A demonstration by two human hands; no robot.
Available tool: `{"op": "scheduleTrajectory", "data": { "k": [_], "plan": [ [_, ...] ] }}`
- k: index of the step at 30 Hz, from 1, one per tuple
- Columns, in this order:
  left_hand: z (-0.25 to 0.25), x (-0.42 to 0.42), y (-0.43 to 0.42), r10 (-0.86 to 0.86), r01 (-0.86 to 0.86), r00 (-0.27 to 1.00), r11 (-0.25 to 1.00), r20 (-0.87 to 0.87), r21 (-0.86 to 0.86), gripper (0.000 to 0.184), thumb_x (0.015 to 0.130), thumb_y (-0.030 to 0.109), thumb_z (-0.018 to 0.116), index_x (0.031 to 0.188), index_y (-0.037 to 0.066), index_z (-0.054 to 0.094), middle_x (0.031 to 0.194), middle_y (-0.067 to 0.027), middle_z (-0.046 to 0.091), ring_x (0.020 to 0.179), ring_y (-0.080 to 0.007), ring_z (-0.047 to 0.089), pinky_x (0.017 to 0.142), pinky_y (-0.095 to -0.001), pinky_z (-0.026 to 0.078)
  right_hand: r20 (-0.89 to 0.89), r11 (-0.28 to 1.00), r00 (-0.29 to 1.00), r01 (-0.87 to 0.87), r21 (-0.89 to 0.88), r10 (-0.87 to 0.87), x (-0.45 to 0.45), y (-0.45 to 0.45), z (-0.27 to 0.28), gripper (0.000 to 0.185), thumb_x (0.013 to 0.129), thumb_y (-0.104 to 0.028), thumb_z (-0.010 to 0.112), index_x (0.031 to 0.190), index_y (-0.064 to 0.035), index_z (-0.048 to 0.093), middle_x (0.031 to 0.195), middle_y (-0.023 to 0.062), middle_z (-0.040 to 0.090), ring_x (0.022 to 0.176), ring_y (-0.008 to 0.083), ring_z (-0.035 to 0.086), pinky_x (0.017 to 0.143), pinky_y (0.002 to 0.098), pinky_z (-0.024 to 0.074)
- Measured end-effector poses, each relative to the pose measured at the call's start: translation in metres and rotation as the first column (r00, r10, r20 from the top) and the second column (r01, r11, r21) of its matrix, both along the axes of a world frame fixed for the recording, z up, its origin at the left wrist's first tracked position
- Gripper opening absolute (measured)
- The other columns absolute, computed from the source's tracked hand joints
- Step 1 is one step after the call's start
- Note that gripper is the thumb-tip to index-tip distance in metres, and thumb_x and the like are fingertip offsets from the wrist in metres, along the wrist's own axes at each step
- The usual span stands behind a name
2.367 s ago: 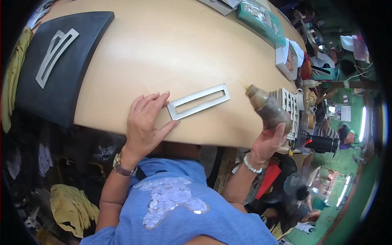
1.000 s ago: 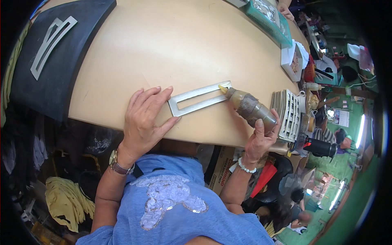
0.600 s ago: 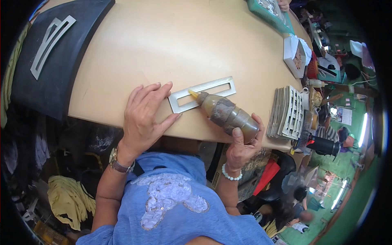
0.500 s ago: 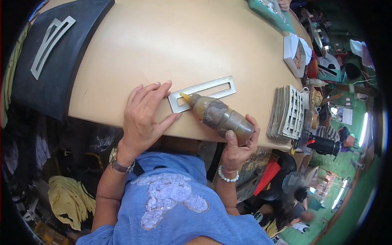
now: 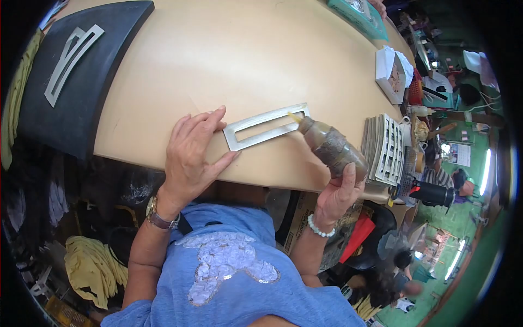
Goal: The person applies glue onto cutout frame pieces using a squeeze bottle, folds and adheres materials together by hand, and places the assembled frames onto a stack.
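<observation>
A pale rectangular frame with a long slot lies flat on the tan table. My left hand rests at its left end, fingers and thumb spread, the tips touching or very close to its edge. In my right hand is a brownish squeeze bottle, tilted, with worn wrapping around its body. Its yellow nozzle points down at the right end of the frame. Whether any liquid is coming out I cannot tell.
Two similar pale pieces lie on a dark board at the left. A stack of slotted frames stands at the right table edge, below a white box. Another person's hand shows by a green tray.
My right hand has moved the squeeze bottle to the right, its nozzle going from the frame's left end to its right end. My left hand has stayed nearly still.
</observation>
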State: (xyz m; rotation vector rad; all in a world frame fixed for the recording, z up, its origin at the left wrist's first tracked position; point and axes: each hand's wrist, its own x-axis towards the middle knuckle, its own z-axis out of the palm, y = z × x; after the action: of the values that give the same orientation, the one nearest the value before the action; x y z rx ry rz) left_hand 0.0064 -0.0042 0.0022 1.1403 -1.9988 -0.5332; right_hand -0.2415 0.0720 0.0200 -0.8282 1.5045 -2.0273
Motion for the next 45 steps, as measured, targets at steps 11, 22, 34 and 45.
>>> {"op": "scheduleTrajectory", "data": {
  "k": [11, 22, 34, 45],
  "plan": [
    [0.000, -0.001, 0.000, 0.005, -0.004, 1.000, 1.000, 0.013, -0.025, 0.069, 0.065, 0.014, 0.077, 0.127, 0.003, 0.049, 0.097, -0.0088, 0.063, 0.103, -0.0279, 0.056, 0.094, -0.0430, 0.039, -0.074, 0.991, 0.988, 0.132, -0.012, -0.132, -0.043, 0.016, -0.009, 0.034, 0.088, -0.018, 0.063, 0.114, -0.0001, 0.052, 0.108, 0.0123, 0.060, 0.093, 0.0213, 0.062, 0.077, 0.0327, 0.0533],
    [0.000, -0.003, 0.000, 0.017, -0.017, 1.000, 0.999, 0.019, -0.033, 0.071, 0.062, 0.012, 0.079, 0.126, 0.002, 0.051, 0.096, -0.0098, 0.065, 0.098, -0.0276, 0.058, 0.095, -0.0425, 0.040, -0.078, 0.986, 0.985, 0.160, 0.046, -0.156, -0.033, 0.016, -0.016, 0.038, 0.083, -0.010, 0.068, 0.116, 0.0025, 0.052, 0.103, 0.0100, 0.060, 0.094, 0.0171, 0.057, 0.086, 0.0305, 0.0466],
    [0.001, -0.004, 0.000, 0.020, -0.019, 1.000, 0.999, 0.017, -0.031, 0.070, 0.061, 0.010, 0.080, 0.125, 0.002, 0.051, 0.096, -0.0108, 0.066, 0.096, -0.0273, 0.059, 0.095, -0.0420, 0.040, -0.113, 0.991, 0.986, 0.129, 0.043, -0.124, -0.020, 0.019, -0.016, 0.039, 0.081, -0.008, 0.070, 0.114, 0.0015, 0.053, 0.101, 0.0088, 0.060, 0.090, 0.0159, 0.058, 0.084, 0.0281, 0.0466],
    [0.001, -0.004, 0.001, 0.021, -0.019, 0.999, 0.998, 0.031, -0.056, 0.066, 0.064, 0.010, 0.078, 0.124, 0.001, 0.052, 0.095, -0.0110, 0.066, 0.094, -0.0272, 0.060, 0.095, -0.0424, 0.040, -0.129, 0.991, 0.992, 0.017, 0.129, 0.000, 0.019, 0.030, -0.012, 0.046, 0.075, -0.011, 0.076, 0.113, -0.0002, 0.053, 0.098, 0.0054, 0.059, 0.089, 0.0122, 0.057, 0.082, 0.0248, 0.0458]
  ]
}}
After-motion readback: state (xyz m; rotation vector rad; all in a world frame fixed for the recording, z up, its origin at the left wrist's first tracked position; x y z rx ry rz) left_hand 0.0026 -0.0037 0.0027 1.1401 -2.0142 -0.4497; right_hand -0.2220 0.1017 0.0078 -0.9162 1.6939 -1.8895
